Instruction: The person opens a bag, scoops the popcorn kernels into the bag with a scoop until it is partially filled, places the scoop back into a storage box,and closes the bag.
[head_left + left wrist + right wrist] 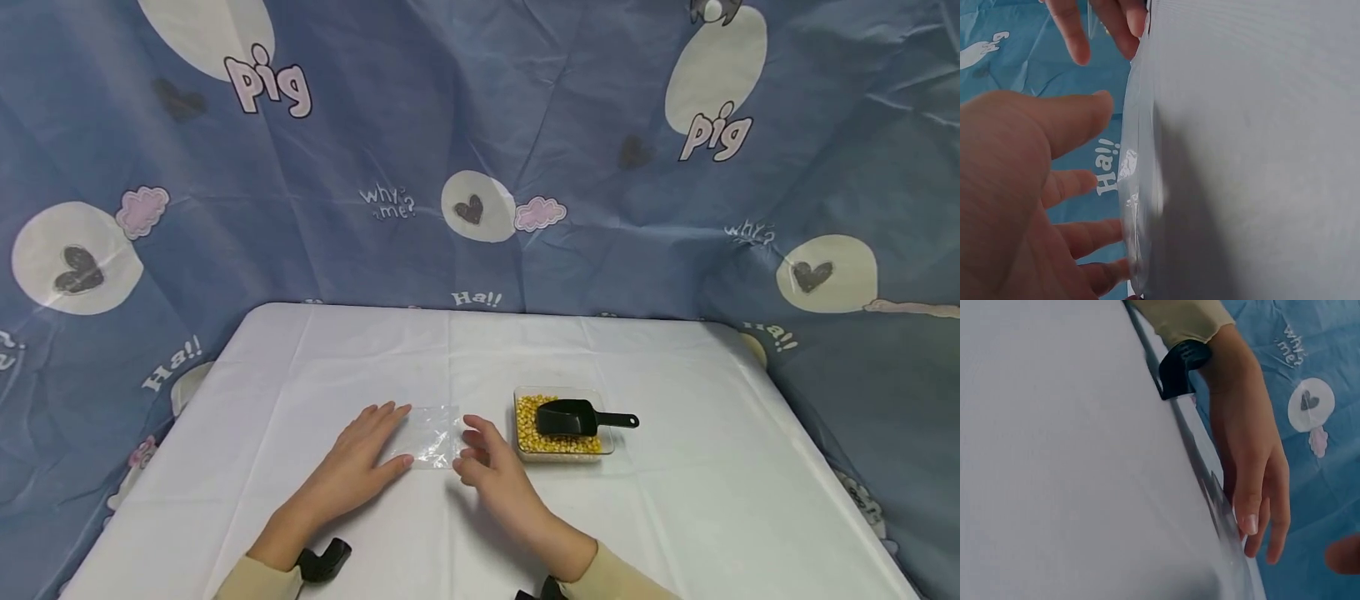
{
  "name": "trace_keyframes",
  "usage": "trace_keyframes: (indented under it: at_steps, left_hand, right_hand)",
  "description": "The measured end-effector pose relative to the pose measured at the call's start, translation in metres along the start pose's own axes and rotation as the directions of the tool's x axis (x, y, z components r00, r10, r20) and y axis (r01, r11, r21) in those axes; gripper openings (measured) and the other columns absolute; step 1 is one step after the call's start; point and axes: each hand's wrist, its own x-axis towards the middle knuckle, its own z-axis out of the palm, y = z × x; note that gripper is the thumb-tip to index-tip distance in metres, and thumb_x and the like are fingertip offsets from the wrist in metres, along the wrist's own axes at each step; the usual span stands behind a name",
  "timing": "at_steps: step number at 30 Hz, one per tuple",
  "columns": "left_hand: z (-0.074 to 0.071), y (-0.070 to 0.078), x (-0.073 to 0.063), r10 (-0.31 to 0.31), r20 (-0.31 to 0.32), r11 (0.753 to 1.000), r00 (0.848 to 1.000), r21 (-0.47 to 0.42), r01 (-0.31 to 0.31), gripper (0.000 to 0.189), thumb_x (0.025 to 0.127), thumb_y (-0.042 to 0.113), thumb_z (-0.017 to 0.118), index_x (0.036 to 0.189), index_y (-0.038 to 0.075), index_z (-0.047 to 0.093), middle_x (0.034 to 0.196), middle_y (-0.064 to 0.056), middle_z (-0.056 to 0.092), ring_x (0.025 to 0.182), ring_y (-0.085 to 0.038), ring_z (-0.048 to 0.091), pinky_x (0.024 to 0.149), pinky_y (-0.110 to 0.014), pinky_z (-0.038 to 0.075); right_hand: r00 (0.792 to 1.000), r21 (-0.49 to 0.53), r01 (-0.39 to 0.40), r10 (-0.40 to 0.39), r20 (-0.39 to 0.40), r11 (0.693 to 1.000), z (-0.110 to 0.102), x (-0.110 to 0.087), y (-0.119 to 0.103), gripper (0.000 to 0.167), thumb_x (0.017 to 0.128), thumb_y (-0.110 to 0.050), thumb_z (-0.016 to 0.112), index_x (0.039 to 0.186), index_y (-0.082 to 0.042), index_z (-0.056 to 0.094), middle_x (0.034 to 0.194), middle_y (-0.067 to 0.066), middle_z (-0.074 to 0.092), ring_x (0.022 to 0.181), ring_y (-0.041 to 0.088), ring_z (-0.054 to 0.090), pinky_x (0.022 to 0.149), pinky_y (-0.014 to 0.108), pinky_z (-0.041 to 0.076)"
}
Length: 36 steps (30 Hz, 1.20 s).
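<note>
Left hand [358, 467] flat, fingers straight on clear plastic bag [432, 437]; right hand [491, 468] relaxed, fingertips touching bag's 3 o'clock edge, gripping nothing.

The tray of corn kernels [564, 454] with the black scoop [576, 418] is standing just beside the right hand [491, 467], blocking its outer side. Bare tablecloth [315, 367] is lying open elsewhere.

left hand [1016, 187] open, fingers spread beside clear plastic bag [1134, 187] | bag flat on white table [1260, 156] | right hand fingertips [1129, 25] at bag's far end
</note>
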Motion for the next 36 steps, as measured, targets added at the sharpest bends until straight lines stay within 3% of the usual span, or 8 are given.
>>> trace_keyframes:
  at_steps: [3, 7, 13, 18, 22, 29, 36]
  left_hand:
    - [0.000, 0.000, -0.001, -0.014, 0.002, 1.000, 1.000, -0.001, 0.014, 0.070, 0.095, 0.037, 0.071, 0.154, 0.016, 0.041, 0.157, -0.019, 0.038, 0.146, -0.046, 0.026, 0.115, -0.065, 0.022]
    - [0.001, 0.000, -0.002, -0.022, 0.005, 1.000, 1.000, 0.006, 0.022, 0.071, 0.094, 0.037, 0.072, 0.154, 0.016, 0.041, 0.156, -0.019, 0.039, 0.146, -0.045, 0.026, 0.116, -0.064, 0.022]
    - [0.002, 0.002, -0.002, -0.009, -0.004, 0.999, 1.000, 0.031, 0.009, 0.071, 0.092, 0.035, 0.074, 0.152, 0.013, 0.044, 0.153, -0.020, 0.043, 0.145, -0.047, 0.028, 0.115, -0.065, 0.022]
    - [0.003, 0.002, -0.002, 0.011, -0.012, 0.999, 1.000, 0.052, -0.011, 0.071, 0.092, 0.034, 0.075, 0.151, 0.011, 0.044, 0.150, -0.021, 0.045, 0.144, -0.047, 0.030, 0.115, -0.064, 0.023]
    - [0.006, 0.002, -0.002, 0.011, -0.021, 0.997, 1.000, 0.075, -0.009, 0.072, 0.090, 0.034, 0.076, 0.151, 0.010, 0.045, 0.149, -0.020, 0.046, 0.143, -0.047, 0.031, 0.114, -0.063, 0.024]
    - [0.008, 0.004, -0.004, 0.022, -0.023, 0.995, 0.999, 0.103, -0.020, 0.072, 0.089, 0.034, 0.077, 0.150, 0.010, 0.046, 0.150, -0.022, 0.045, 0.143, -0.048, 0.030, 0.114, -0.064, 0.024]
    - [0.011, 0.010, -0.007, 0.046, -0.011, 0.992, 0.999, 0.118, -0.044, 0.071, 0.089, 0.036, 0.078, 0.148, 0.012, 0.048, 0.150, -0.023, 0.044, 0.143, -0.049, 0.030, 0.114, -0.065, 0.025]
  right_hand:
    - [0.998, 0.170, -0.058, 0.059, 0.003, 0.984, 0.001, 0.002, -0.001, 0.061, 0.095, -0.010, 0.058, 0.151, -0.002, 0.036, 0.144, 0.027, 0.047, 0.124, 0.036, 0.053, 0.091, 0.044, 0.056]
    - [0.992, 0.319, -0.119, 0.127, -0.004, 0.940, 0.001, 0.002, -0.005, 0.058, 0.094, -0.008, 0.057, 0.148, 0.003, 0.037, 0.139, 0.027, 0.051, 0.125, 0.035, 0.053, 0.095, 0.049, 0.053]
    - [0.987, 0.433, -0.158, 0.160, 0.032, 0.887, 0.000, 0.003, -0.007, 0.055, 0.095, -0.007, 0.058, 0.145, 0.004, 0.040, 0.134, 0.025, 0.055, 0.122, 0.031, 0.056, 0.102, 0.048, 0.049]
    - [0.978, 0.496, -0.198, 0.203, 0.044, 0.845, 0.001, 0.005, -0.001, 0.056, 0.095, -0.008, 0.060, 0.147, 0.002, 0.040, 0.133, 0.023, 0.055, 0.110, 0.027, 0.063, 0.098, 0.043, 0.052]
    - [0.977, 0.506, -0.199, 0.208, 0.038, 0.840, 0.002, 0.007, 0.006, 0.054, 0.097, -0.007, 0.057, 0.147, 0.003, 0.041, 0.133, 0.023, 0.056, 0.106, 0.023, 0.065, 0.093, 0.038, 0.055]
    - [0.978, 0.478, -0.198, 0.204, 0.040, 0.856, 0.005, 0.008, 0.012, 0.053, 0.093, -0.004, 0.058, 0.144, 0.007, 0.045, 0.121, 0.021, 0.064, 0.097, 0.020, 0.067, 0.083, 0.032, 0.059]
    - [0.966, 0.437, -0.253, 0.247, 0.070, 0.863, 0.005, 0.009, 0.014, 0.034, 0.094, -0.009, 0.068, 0.124, 0.008, 0.063, 0.100, 0.016, 0.071, 0.084, 0.018, 0.071, 0.071, 0.028, 0.061]
